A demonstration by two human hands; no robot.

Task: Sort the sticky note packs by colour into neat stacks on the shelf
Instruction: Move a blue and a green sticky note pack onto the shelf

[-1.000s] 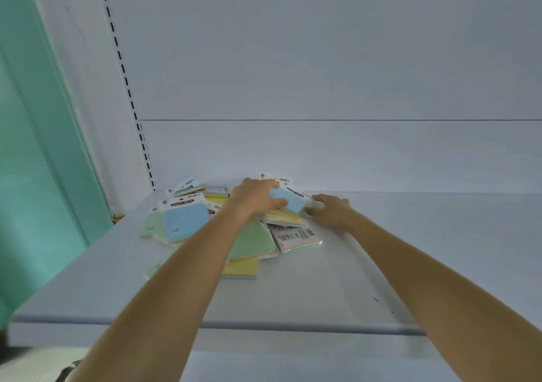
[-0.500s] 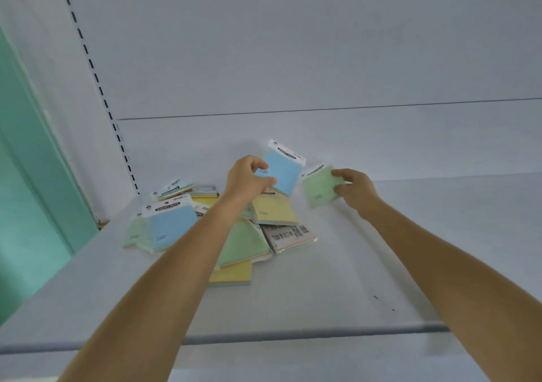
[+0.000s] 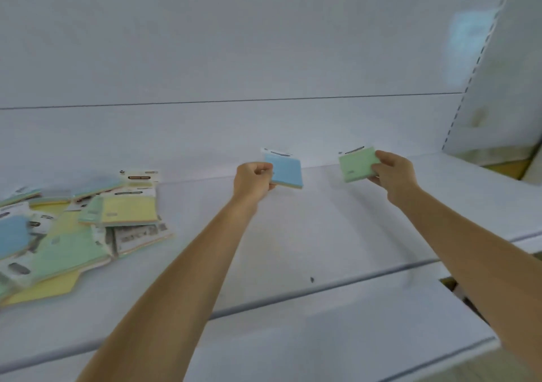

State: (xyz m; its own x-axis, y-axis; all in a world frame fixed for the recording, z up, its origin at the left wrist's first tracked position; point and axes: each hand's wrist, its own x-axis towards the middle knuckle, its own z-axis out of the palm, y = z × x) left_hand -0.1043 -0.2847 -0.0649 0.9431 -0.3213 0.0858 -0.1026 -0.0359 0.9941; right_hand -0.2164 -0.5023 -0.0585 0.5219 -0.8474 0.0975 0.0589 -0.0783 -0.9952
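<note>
Blue pack [image 3: 286,170] is being pinched in left hand [image 3: 253,179], green pack [image 3: 356,166] in right hand [image 3: 393,176], above bare shelf [image 3: 293,235]; separate stack starts are probably needed next, clear of unsorted pile [image 3: 79,229]

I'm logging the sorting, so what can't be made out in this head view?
- Pile: motion blur makes labels unreadable; the left edge cuts it off, so no count.
- Blue pack: left hand covers its near corner.
- Green pack: right hand hides its right edge.
</note>
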